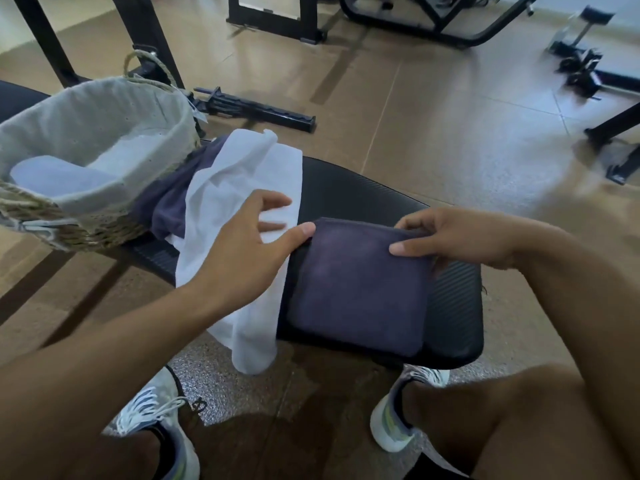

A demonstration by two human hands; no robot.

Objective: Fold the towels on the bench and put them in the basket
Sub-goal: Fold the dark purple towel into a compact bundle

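Folded navy towel (356, 289) sits square on the worktop (453, 306), right hand (460, 240) pinching its far right corner and left hand (249, 247) spread with the thumb at the far left corner, so I'd lift both sides level and slide it into the lined basket (104, 133) without letting the layers flop open.

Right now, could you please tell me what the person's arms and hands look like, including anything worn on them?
Both forearms are bare, with no sleeves in view. The left hand and right hand wear no gloves, and no rings, watch or wristband show. The fingernails look short and unpainted.
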